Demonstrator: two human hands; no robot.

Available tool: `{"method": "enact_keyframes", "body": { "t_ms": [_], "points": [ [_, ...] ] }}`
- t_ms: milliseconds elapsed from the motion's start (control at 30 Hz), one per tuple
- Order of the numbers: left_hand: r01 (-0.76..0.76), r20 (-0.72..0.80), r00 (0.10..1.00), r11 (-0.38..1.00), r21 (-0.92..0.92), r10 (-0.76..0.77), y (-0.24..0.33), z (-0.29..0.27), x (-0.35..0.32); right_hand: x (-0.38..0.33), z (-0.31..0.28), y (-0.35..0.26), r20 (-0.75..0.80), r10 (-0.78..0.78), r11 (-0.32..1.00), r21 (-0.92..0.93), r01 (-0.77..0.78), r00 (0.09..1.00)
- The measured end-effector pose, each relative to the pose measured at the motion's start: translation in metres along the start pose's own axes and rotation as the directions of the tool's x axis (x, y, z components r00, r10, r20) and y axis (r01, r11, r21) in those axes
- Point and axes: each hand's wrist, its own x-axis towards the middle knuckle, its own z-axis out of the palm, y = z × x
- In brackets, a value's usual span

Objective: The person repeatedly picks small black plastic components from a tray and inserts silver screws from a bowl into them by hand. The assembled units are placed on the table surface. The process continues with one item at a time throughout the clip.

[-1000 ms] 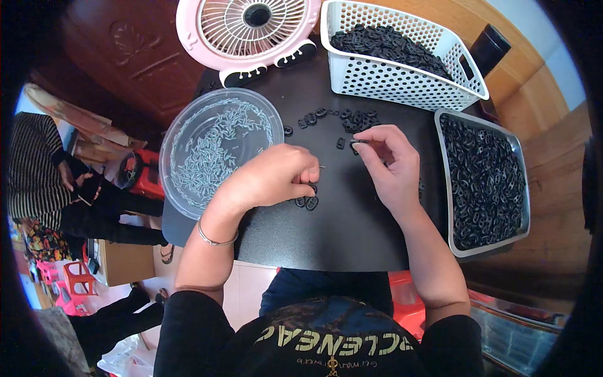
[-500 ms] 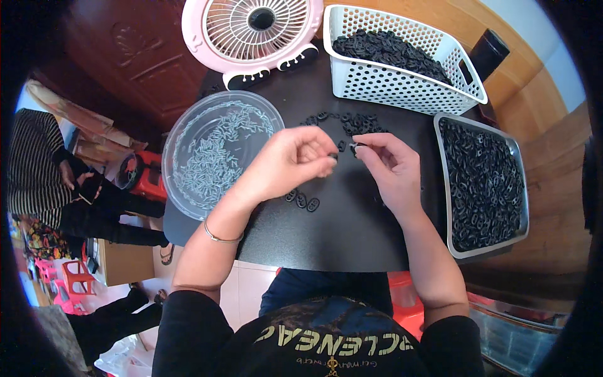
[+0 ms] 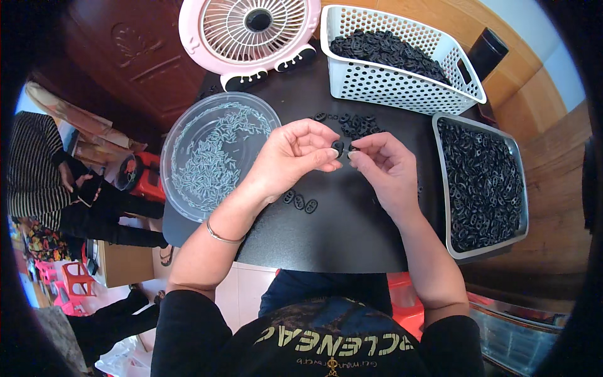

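Note:
Over the middle of the dark table (image 3: 333, 239), my left hand (image 3: 292, 154) pinches a small black oval piece (image 3: 338, 146) between thumb and fingertips. Close to its right, my right hand (image 3: 388, 173) pinches another small black piece (image 3: 353, 149), mostly hidden by the fingers. The two pieces nearly meet; whether they touch I cannot tell. Just beyond my hands lies a loose pile of black pieces (image 3: 361, 125). Several black oval links with holes (image 3: 299, 201) lie in a row beside my left wrist.
Left stands a clear round tub (image 3: 165, 160) of small silvery pins. A metal tray (image 3: 443, 195) at right and a white perforated basket (image 3: 402, 97) behind hold many black pieces. A pink fan (image 3: 258, 21) stands at far left, a black cylinder (image 3: 489, 51) behind the basket. Another person (image 3: 44, 169) is at left.
My hands have come closer together, bringing the two black pieces nearly end to end. The left hand's piece now shows more plainly at its fingertips. The view has shifted slightly.

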Motion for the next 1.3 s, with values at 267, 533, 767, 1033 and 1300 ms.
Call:
{"method": "enact_keyframes", "body": {
  "t_ms": [267,533,767,1033,1300],
  "points": [
    [-0.042,-0.006,0.999,0.998,0.055,0.042,-0.0022,0.0018,-0.0002,-0.0001,-0.0004,0.0021,0.016,-0.004,1.0,0.012,0.004,1.0],
    [-0.094,0.028,0.995,0.993,0.068,0.093,-0.0065,0.0027,0.0004,-0.0006,0.001,-0.0012,0.01,0.038,0.998,0.051,-0.039,0.999],
    [-0.089,0.034,0.996,0.994,0.06,0.088,-0.0051,0.0031,-0.0002,-0.0003,0.0005,-0.0031,0.009,0.071,0.995,0.066,-0.071,0.997],
    [-0.063,0.031,0.998,0.996,0.067,0.061,-0.0036,0.0035,-0.0013,-0.0018,0.0024,-0.0014,-0.018,0.077,0.995,0.06,-0.076,0.997],
    [-0.027,0.023,0.999,0.998,0.052,0.026,-0.003,0.0037,-0.0028,-0.0032,0.0034,0.0001,-0.005,0.066,0.995,0.079,-0.065,0.998]
  ]
}}
